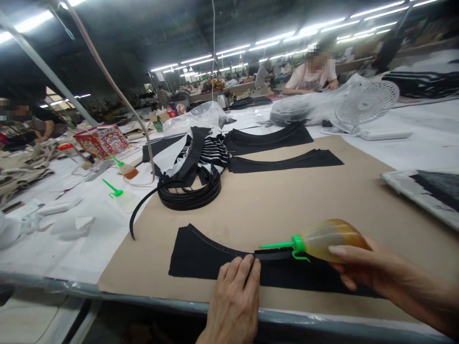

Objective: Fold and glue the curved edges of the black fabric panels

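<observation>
A black, curved-edge fabric piece lies on the brown board near the table's front. My left hand presses its bent, close-together fingers onto the folded upper edge of that piece; its thumb is hidden. My right hand is wrapped round a squeeze glue bottle with amber liquid inside. The bottle is tilted on its side, and its green nozzle points left, just above the curved edge by my left fingertips. The right end of the fabric piece is partly behind my right hand.
Two more curved black pieces lie farther back. A coil of black strip sits beside black offcuts. Two green-nozzled bottles stand left. At the right are a white fan and a tray. A person works across the table.
</observation>
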Demonstrator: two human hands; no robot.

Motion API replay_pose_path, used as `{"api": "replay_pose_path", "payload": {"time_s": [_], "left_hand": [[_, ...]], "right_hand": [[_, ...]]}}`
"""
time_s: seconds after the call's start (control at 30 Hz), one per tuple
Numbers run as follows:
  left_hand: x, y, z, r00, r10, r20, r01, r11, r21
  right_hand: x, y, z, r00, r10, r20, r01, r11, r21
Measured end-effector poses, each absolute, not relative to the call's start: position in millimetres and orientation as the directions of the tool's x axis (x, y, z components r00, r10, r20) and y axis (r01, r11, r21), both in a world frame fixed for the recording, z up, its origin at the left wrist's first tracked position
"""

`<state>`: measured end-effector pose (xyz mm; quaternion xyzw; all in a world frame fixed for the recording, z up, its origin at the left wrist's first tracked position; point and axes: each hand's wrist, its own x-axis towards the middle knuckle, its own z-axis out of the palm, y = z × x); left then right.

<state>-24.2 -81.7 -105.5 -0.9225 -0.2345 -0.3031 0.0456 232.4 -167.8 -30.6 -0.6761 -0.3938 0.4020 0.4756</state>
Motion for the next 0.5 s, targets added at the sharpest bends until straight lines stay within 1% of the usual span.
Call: {"api": "replay_pose_path", "payload": {"time_s": [0.07, 0.1, 0.2, 0.27, 0.3, 0.33, 0.37, 0.4, 0.47, 0.5], "left_hand": [[-24, -81, -106, 0.712, 0.399, 0.578, 0.455, -0.889, 0.053], [-24, -81, -107, 0.714, 0.397, 0.577, 0.452, -0.890, 0.052], [-24, -82, -113, 0.701, 0.393, 0.595, 0.436, -0.897, 0.078], [-24, -85, -115, 0.648, 0.424, 0.633, 0.423, -0.891, 0.164], [-24, -86, -115, 0.603, 0.465, 0.648, 0.414, -0.877, 0.243], [-24, -88, -114, 0.549, 0.526, 0.650, 0.400, -0.848, 0.349], [-22, -90, -111, 0.493, 0.604, 0.626, 0.374, -0.797, 0.473], [-20, -91, -106, 0.444, 0.692, 0.570, 0.338, -0.718, 0.608], [-13, -93, -95, 0.377, 0.853, 0.361, 0.225, -0.462, 0.858], [-7, -94, -88, 0.365, 0.902, 0.229, 0.145, -0.299, 0.943]], "right_hand": [[232, -168, -29, 0.293, 0.893, -0.342, -0.067, -0.338, -0.939], [233, -168, -29, 0.286, 0.884, -0.370, -0.099, -0.357, -0.929], [234, -168, -28, 0.311, 0.873, -0.375, -0.102, -0.362, -0.927], [233, -168, -27, 0.333, 0.866, -0.373, -0.113, -0.356, -0.928], [233, -168, -26, 0.337, 0.864, -0.373, -0.123, -0.353, -0.928], [232, -168, -26, 0.335, 0.866, -0.371, -0.134, -0.346, -0.929], [231, -168, -25, 0.333, 0.868, -0.368, -0.144, -0.339, -0.930], [230, -169, -25, 0.338, 0.867, -0.367, -0.155, -0.334, -0.930], [227, -171, -26, 0.374, 0.851, -0.368, -0.182, -0.322, -0.929], [225, -173, -27, 0.392, 0.842, -0.371, -0.199, -0.316, -0.928]]}}
